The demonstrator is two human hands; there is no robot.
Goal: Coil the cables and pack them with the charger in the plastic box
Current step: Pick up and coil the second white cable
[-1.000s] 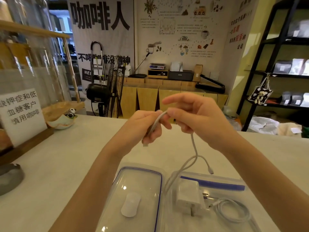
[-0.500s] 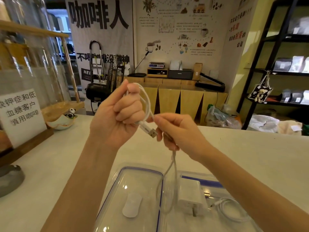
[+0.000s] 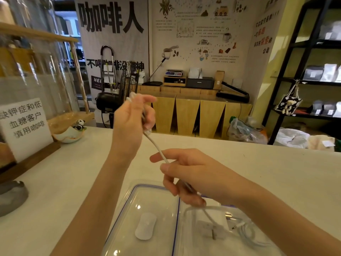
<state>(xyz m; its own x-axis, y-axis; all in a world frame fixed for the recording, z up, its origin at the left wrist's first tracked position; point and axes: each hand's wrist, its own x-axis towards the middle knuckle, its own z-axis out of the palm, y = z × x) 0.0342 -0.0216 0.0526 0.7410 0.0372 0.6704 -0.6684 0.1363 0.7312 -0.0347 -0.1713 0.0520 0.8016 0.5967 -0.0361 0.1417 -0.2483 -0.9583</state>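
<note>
Cable [image 3: 158,148], white and thin, runs taut on a slant between the two hands above the counter [image 3: 55,191]; the left hand [image 3: 132,122] is raised and closed around the upper loops, with a plug end poking out just below its fingers; the right hand [image 3: 186,174] sits lower and nearer, pinching the same strand between thumb and fingers, the slack trailing down from it toward the charger [image 3: 212,228]. Charger, white and blurred, lies in the open plastic box [image 3: 258,250] at the bottom edge of view, beside a second cable [image 3: 247,233] already coiled there; the clear lid [image 3: 147,196] with its blue seal lies just to the left, apart from the hands.

Risks, as I judge them: the loops in the left hand are held only by curled fingers, so a loosened grip would let them spring open and undo the coil; the trailing end hangs close over the charger's prongs and could snag there as the next turn is drawn up, dragging the charger or tipping the light box; too much tension between the hands would tighten the coil unevenly or kink the strand near the plug; a bulky, loose coil may not sit flat beside the charger, leaving the lid unable to close.
</note>
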